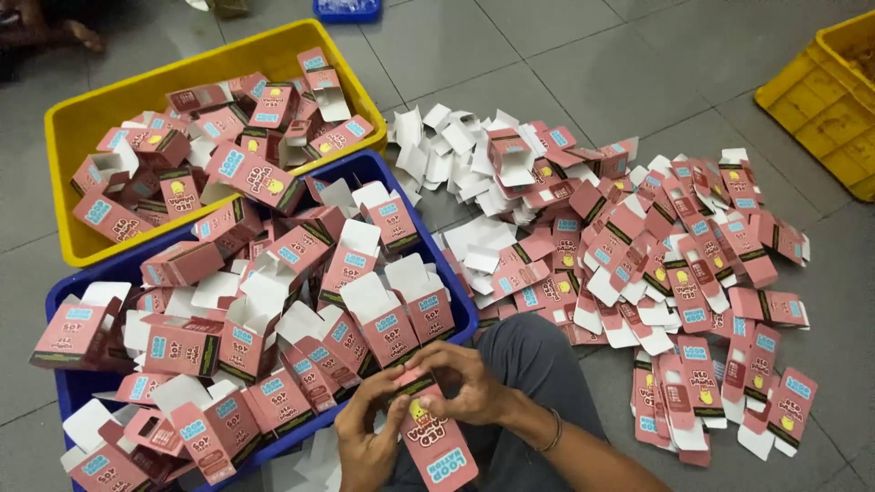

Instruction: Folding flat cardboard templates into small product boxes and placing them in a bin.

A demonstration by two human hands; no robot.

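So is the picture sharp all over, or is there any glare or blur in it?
In the head view the light is soft and even; the grey tiled floor shows a faint sheen, no harsh glare. The pink cartons in the blue crate look fairly crisp. Both hands and the pink carton they hold are slightly soft, and edges bend a little toward the corners.

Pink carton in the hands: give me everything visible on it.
The pink carton is a small, slim cardboard box, printed pink with a yellow round motif, a blue label patch and a dark band near its upper end. It lies tilted, long axis running from upper left to lower right, above the person's lap. The left hand grips its left edge; the right hand covers its upper end, so the flap state there is hidden.
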